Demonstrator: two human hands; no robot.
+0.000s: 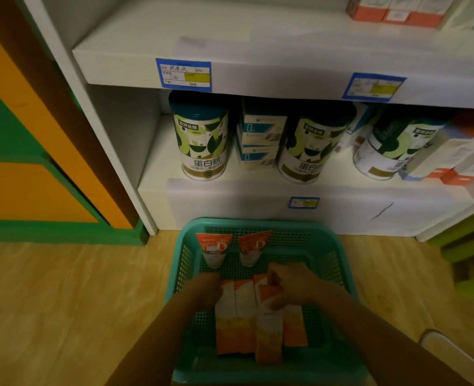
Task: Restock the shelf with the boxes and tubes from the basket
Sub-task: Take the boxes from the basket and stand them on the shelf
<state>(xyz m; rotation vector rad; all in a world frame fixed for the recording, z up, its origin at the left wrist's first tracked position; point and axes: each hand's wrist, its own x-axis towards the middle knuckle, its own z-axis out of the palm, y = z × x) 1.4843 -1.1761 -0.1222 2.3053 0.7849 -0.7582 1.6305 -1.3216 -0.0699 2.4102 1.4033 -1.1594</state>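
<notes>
Both hands down in the teal basket (339, 246), working at the orange boxes.

The basket sits on the wood floor (63, 302) just in front of the white shelf (258, 207). Inside it, a row of orange-and-white boxes (238, 319) lies side by side near the basket's front edge, and two orange tubes (215, 250) lie beyond them toward the shelf. The right hand (294, 285) has its fingers closed around one box (268, 324), tilted up against the others. The left hand (206, 291) touches the leftmost box; whether its fingers grip it cannot be told. On the shelf's lower level stand green-and-white cans (202, 140) with small blue boxes (259, 140) between them.
</notes>
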